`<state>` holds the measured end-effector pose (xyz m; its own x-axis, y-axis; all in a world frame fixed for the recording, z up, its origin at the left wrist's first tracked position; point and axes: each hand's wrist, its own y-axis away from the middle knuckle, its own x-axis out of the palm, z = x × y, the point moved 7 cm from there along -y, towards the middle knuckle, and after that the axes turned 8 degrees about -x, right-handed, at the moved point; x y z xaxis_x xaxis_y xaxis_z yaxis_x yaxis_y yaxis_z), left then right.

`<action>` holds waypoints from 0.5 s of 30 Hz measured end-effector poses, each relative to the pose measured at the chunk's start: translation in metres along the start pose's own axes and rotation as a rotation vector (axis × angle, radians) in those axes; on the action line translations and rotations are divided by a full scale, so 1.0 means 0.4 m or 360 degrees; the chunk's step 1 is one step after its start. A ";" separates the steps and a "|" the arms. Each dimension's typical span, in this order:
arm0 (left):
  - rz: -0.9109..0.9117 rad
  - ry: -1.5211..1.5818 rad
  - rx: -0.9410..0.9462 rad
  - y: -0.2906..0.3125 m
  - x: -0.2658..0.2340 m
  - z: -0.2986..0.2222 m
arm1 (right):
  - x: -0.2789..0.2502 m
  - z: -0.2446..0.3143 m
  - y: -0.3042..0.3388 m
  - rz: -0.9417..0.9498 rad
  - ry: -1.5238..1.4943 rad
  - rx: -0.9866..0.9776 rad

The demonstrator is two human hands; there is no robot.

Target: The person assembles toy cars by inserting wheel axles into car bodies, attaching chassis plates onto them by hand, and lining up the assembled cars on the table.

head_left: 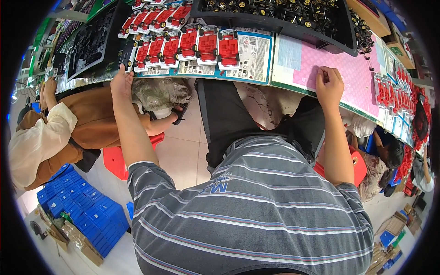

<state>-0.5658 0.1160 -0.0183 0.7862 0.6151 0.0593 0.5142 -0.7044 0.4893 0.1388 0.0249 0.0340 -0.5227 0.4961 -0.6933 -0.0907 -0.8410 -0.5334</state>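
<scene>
My left hand [122,85] reaches to the table's left part, finger and thumb closed at the near end of a toy car [127,56] with a dark underside and white edge. Beside that car lie rows of upside-down toy cars with red undersides and white bodies, one of them a toy car [228,49] at the right end of the front row. They lie on printed card sheets [255,54]. My right hand [330,85] rests at the table's near edge on a pink sheet [308,68], its fingers curled, with nothing visible in them.
Across the back stands a black tray [275,23] of small wheel-and-axle parts; more lie loose [362,32] beside it. A dark bin [94,43] stands at left. More red-and-white cars [393,94] lie right. A co-worker [87,110] sits left, near stacked blue boxes [85,206].
</scene>
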 end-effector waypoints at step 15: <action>0.0054 -0.0522 -0.0031 0.253 0.072 0.494 | -0.147 0.062 0.146 -0.0482 -0.0322 0.0061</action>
<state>-0.4232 -0.0075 -0.1389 0.8728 0.4424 -0.2059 0.4817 -0.7136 0.5087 0.1433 -0.0589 0.0557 -0.6242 0.6744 -0.3944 -0.2969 -0.6718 -0.6787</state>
